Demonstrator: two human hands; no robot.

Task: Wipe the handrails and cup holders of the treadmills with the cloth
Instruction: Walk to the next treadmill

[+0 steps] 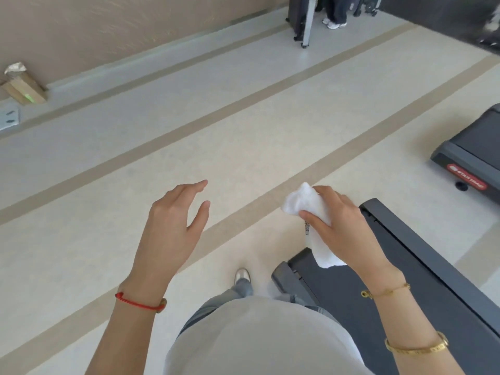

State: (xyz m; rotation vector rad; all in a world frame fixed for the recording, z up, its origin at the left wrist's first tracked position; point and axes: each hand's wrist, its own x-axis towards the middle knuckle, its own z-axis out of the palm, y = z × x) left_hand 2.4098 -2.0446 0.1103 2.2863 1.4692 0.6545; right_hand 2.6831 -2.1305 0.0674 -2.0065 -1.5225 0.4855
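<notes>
The right hand (341, 226) grips a bunched white cloth (311, 212), thumb pinching across it, a loose tail with a small label hanging below the palm. The left hand (173, 226) is held out beside it, fingers relaxed and spread, holding nothing.

Under the right arm runs the rear end of a dark treadmill (422, 266), its belt and side rail cut off by the picture's lower right edge. A second treadmill (470, 158) sits well apart at the right edge, only its tail showing. Neither's handrails or cup holders are in view.

Leftward the pale floor (189, 131) with tan stripes lies open to the wall (108, 28). At the top, someone's legs (335, 12) stand by dark equipment, blurred.
</notes>
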